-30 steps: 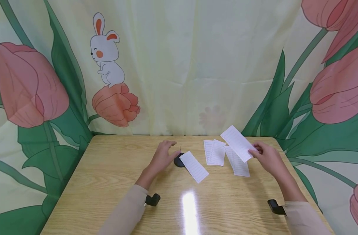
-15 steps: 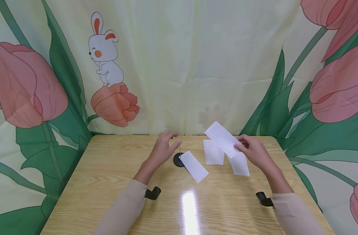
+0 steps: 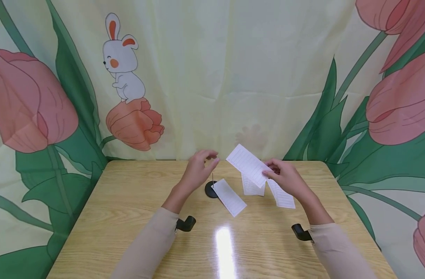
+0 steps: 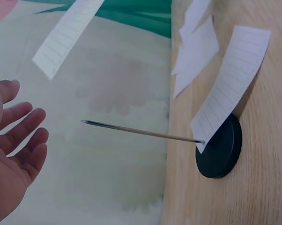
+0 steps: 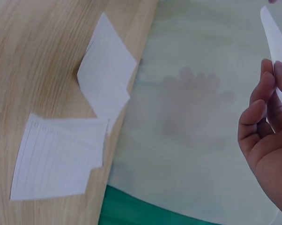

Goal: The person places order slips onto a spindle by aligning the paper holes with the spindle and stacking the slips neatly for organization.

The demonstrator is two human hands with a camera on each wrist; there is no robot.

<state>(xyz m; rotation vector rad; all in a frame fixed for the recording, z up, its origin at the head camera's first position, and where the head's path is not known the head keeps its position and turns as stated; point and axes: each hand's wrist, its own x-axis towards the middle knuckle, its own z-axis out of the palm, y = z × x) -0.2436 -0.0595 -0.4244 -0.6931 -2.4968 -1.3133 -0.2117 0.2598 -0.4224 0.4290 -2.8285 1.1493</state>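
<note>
My right hand (image 3: 285,176) pinches a lined paper slip (image 3: 246,164) by its near edge, thumb on one side and fingers on the other, holding it raised and slanted above the table. Pointing up from a round black base (image 4: 220,164) is the thin metal needle (image 4: 141,132) of a bill spike. One lined slip (image 4: 234,77) is pierced at its corner, low on that needle; its far end stretches toward the right over the wood. With loosely bent fingers and nothing in them, my left hand (image 3: 197,170) hovers just above and left of the needle's tip.
More lined slips lie on the wooden table (image 3: 129,217) to the right of the spike: one pair overlapping (image 5: 106,65) and another group (image 5: 56,159) nearer the right hand. A curtain printed with tulips and a rabbit (image 3: 123,73) hangs right behind the table's back edge.
My right hand has carried its slip leftward toward the spike, over the slips on the table. My left hand has risen slightly and shifted a little right. The pierced slip stays put.
</note>
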